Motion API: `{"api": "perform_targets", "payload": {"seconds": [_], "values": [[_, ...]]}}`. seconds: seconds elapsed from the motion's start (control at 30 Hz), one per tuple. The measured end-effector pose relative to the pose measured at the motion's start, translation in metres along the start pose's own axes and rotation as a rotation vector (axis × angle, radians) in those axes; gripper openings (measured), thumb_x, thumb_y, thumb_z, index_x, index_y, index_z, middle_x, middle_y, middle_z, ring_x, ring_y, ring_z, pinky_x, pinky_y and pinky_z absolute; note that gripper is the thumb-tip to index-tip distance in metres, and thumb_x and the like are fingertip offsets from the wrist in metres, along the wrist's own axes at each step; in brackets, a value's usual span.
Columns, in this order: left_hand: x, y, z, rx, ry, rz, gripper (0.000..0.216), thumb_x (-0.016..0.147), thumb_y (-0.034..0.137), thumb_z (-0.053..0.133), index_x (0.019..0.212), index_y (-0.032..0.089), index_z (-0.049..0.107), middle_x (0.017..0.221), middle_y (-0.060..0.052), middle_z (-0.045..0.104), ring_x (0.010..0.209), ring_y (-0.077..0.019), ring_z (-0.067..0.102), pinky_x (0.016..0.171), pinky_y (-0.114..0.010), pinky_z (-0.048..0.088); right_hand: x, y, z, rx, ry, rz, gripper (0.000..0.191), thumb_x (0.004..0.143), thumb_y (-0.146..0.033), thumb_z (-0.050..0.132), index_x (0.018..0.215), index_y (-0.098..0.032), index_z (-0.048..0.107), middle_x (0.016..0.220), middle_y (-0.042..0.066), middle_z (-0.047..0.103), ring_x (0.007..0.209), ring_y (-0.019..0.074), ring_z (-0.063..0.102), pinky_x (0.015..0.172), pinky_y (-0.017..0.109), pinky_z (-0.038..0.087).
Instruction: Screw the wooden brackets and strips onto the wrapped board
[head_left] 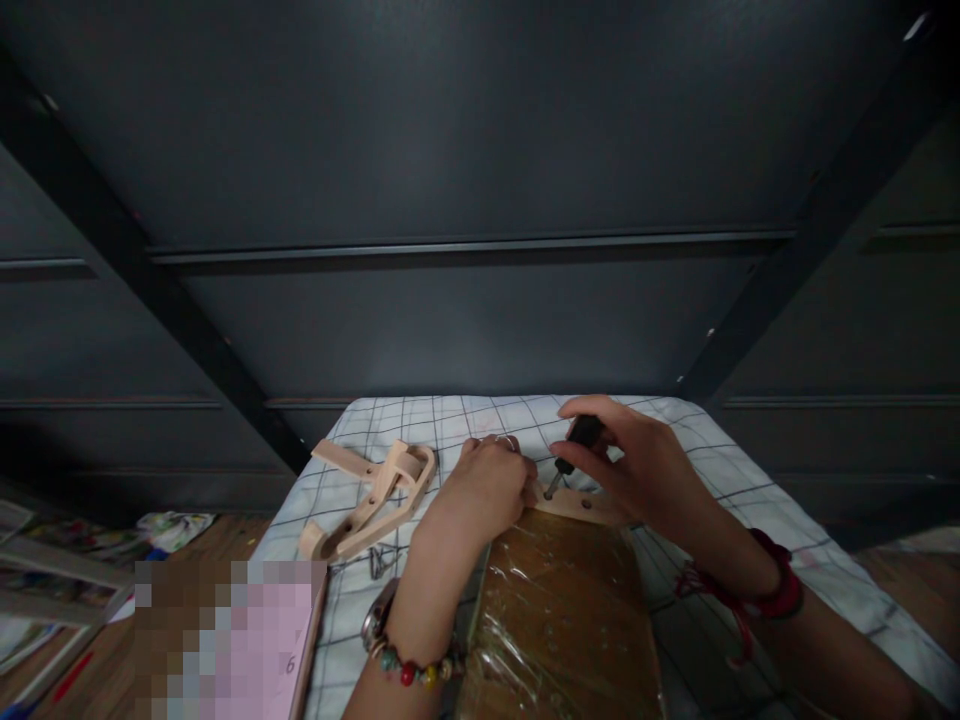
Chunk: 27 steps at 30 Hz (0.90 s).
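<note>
A black-handled screwdriver is pinched in my right hand. Its shaft slants down to a hole in a pale wooden strip, which lies across the far end of a brown board in shiny clear wrap. My left hand, fingers curled, grips the left end of that strip. Left of it, several pale wooden pieces with holes lie in a loose pile. Small metal hardware, too small to make out exactly, sits close to my left forearm.
A white checked cloth covers the table. At its front left lies a pink booklet, partly blurred. A dark panelled wall rises behind the table. On the left, a pale shelf and a red pen are lower down.
</note>
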<state>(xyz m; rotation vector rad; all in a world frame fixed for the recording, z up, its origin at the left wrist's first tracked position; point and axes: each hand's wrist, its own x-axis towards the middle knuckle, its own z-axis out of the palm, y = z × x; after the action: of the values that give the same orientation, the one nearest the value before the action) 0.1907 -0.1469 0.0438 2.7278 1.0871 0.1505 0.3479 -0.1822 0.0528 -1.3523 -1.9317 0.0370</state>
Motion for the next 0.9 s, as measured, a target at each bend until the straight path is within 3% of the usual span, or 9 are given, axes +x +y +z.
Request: {"api": "perform_targets", "payload": {"seconds": [0.07,0.2,0.3,0.57,0.7,0.9], "values": [[0.0,0.0,0.0,0.012,0.004,0.003,0.022,0.073,0.015,0.044,0.08,0.017,0.065,0.084,-0.009,0.06,0.087,-0.0258,0.052,0.074,-0.039,0.036,0.001,0.0,-0.006,0.013,-0.081,-0.056,0.014,0.076,-0.024,0.056,0.088,-0.017,0.053,0.074,0.002,0.058,0.057,0.0121,0.054,0.054,0.025,0.044],[-0.001,0.0,0.0,0.002,0.01,0.004,0.023,0.074,0.015,0.044,0.08,0.016,0.065,0.082,-0.009,0.06,0.084,-0.0248,0.052,0.073,-0.038,0.036,-0.001,0.001,-0.018,0.099,-0.249,-0.148,0.027,0.082,-0.018,0.045,0.109,-0.018,0.047,0.096,0.007,0.057,0.07,0.0126,0.055,0.061,0.026,0.047],[0.0,0.0,0.0,-0.008,0.017,0.007,0.024,0.073,0.015,0.043,0.081,0.017,0.066,0.082,-0.009,0.06,0.085,-0.025,0.052,0.075,-0.039,0.036,-0.003,0.003,-0.023,0.09,-0.286,-0.225,0.032,0.084,-0.014,0.041,0.115,-0.021,0.044,0.097,0.006,0.057,0.082,0.0142,0.056,0.068,0.026,0.046],[0.0,0.001,-0.002,-0.022,-0.003,-0.006,0.021,0.073,0.015,0.045,0.077,0.016,0.066,0.081,-0.009,0.06,0.083,-0.0235,0.053,0.074,-0.037,0.037,-0.005,-0.002,-0.024,0.056,-0.228,-0.209,0.015,0.08,-0.016,0.048,0.094,-0.019,0.051,0.08,0.001,0.058,0.06,0.0092,0.053,0.054,0.021,0.043],[0.0,0.0,0.0,-0.012,0.01,-0.009,0.023,0.073,0.015,0.045,0.083,0.017,0.066,0.082,-0.009,0.06,0.084,-0.024,0.053,0.074,-0.038,0.037,-0.004,-0.003,-0.022,0.013,-0.144,-0.16,0.012,0.076,-0.022,0.054,0.088,-0.02,0.052,0.065,-0.003,0.054,0.051,0.0089,0.049,0.05,0.021,0.041],[0.001,0.0,0.001,0.0,0.024,-0.005,0.021,0.073,0.016,0.045,0.076,0.017,0.065,0.078,-0.008,0.059,0.081,-0.0228,0.053,0.072,-0.036,0.036,-0.004,-0.006,-0.012,-0.048,-0.005,-0.148,0.013,0.071,-0.023,0.058,0.079,-0.019,0.047,0.052,-0.006,0.047,0.043,0.008,0.046,0.044,0.02,0.038]]}}
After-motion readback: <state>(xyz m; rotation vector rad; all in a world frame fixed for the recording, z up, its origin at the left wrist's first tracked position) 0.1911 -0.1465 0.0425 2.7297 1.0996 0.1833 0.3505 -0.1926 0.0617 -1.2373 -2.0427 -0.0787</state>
